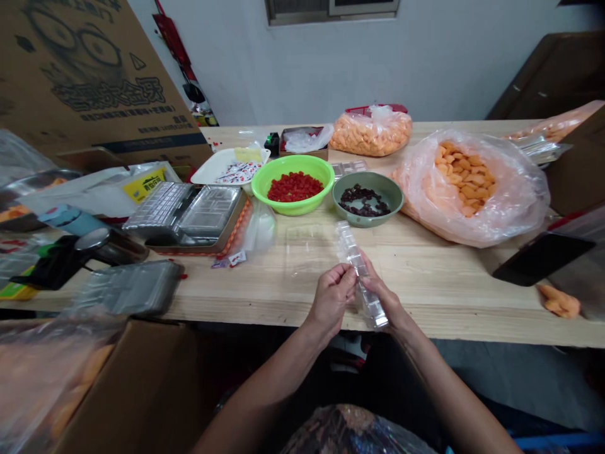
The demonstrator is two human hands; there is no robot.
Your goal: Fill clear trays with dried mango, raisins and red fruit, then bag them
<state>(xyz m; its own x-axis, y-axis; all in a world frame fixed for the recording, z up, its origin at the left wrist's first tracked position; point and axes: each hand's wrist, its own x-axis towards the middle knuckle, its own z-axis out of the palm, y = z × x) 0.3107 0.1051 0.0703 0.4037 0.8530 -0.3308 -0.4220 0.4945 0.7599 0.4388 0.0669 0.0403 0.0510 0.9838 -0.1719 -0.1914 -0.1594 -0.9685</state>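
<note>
A clear plastic compartment tray [350, 243] is tilted up on its side at the table's front edge. My right hand [380, 293] grips it from the right, fingers wrapped behind it. My left hand [333, 293] is closed in a pinch at the tray's near side; its fingertips meet the plastic edge. Another clear plastic piece [305, 249] lies flat on the table just left of the tray. Beyond them stand a green bowl [262, 183] of red pieces and a grey-green bowl [397, 200] with dark dried fruit.
An open bag of orange pieces [515, 202] stands right, a tied bag [371, 135] behind. Stacked clear trays [208, 211] sit in a box at left. A phone [543, 255] leans at right. A cardboard box [137, 384] stands lower left.
</note>
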